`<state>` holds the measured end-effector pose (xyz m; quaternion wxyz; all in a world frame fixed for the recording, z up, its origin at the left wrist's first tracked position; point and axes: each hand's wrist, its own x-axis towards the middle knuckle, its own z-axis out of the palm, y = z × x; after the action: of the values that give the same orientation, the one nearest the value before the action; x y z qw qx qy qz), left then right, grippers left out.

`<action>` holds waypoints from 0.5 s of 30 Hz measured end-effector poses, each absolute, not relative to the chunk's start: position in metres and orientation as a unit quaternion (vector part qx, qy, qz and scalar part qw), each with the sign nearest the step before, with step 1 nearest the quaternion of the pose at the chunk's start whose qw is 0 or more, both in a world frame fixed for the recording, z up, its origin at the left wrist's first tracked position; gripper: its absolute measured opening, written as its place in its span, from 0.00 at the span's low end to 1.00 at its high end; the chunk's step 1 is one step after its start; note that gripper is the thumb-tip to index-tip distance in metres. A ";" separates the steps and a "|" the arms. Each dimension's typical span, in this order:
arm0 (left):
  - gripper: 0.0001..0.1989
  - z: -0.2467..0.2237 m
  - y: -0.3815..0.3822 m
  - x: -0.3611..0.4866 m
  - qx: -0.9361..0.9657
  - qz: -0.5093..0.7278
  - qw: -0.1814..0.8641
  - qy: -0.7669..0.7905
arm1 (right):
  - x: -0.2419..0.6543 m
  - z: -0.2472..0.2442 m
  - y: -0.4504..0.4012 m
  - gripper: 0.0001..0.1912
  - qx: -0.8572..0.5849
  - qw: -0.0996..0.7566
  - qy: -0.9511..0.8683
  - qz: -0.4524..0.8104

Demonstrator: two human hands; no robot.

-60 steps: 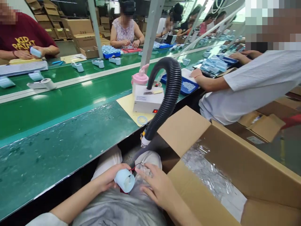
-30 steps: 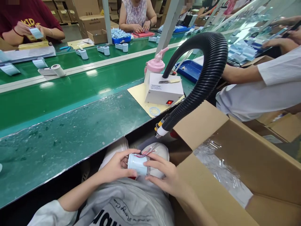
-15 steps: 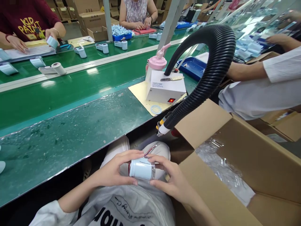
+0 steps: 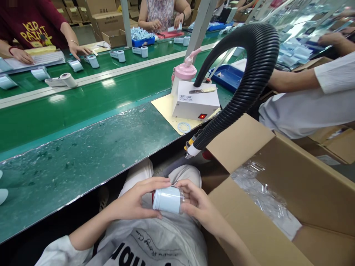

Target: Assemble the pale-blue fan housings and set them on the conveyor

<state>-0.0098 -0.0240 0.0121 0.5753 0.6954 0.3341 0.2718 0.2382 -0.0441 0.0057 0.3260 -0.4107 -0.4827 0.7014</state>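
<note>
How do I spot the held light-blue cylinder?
This side of the green conveyor belt, find the big open cardboard box. Left of it, over the lap, the light-blue cylinder lies sideways. Unlike the light-blue parts on the belt, it's held by the left hand and right hand.

The place seemed to be a factory with an assembly line: a long green surface (image 4: 91,96), divided by a pale rail (image 4: 124,69), ran across the hall, and similar pale-blue plastic parts (image 4: 118,55) stood there in a row. Several people, such as the one in a dark red shirt (image 4: 39,20), worked along both sides. A blue tray (image 4: 143,42) was heaped with small pieces, an open carton (image 4: 313,184) contained clear plastic items (image 4: 263,192), and cardboard boxes (image 4: 107,24) were stacked behind.
</note>
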 end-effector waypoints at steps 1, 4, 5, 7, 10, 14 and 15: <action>0.36 0.012 -0.024 -0.010 0.697 0.275 0.575 0.330 | 0.237 0.005 -0.044 0.27 -0.409 0.326 -0.471 0.710; 0.37 0.011 -0.024 -0.010 0.698 0.283 0.575 0.319 | 0.232 0.004 -0.043 0.28 -0.396 0.329 -0.437 0.737; 0.37 0.010 -0.024 -0.011 0.698 0.286 0.576 0.315 | 0.231 0.003 -0.043 0.28 -0.392 0.328 -0.427 0.746; 0.37 0.009 -0.024 -0.011 0.697 0.289 0.579 0.308 | 0.230 0.000 -0.043 0.28 -0.389 0.320 -0.407 0.762; 0.37 0.009 -0.025 -0.011 0.700 0.291 0.580 0.299 | 0.229 -0.005 -0.045 0.30 -0.394 0.305 -0.384 0.777; 0.36 0.009 -0.025 -0.011 0.704 0.289 0.579 0.294 | 0.227 -0.009 -0.047 0.33 -0.396 0.283 -0.363 0.795; 0.35 0.008 -0.025 -0.011 0.704 0.289 0.579 0.293 | 0.226 -0.008 -0.047 0.33 -0.394 0.278 -0.353 0.802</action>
<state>-0.0107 -0.0253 0.0084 0.5788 0.7040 0.2931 0.2890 0.2264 -0.0469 -0.0084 0.2777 -0.3939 -0.3531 0.8019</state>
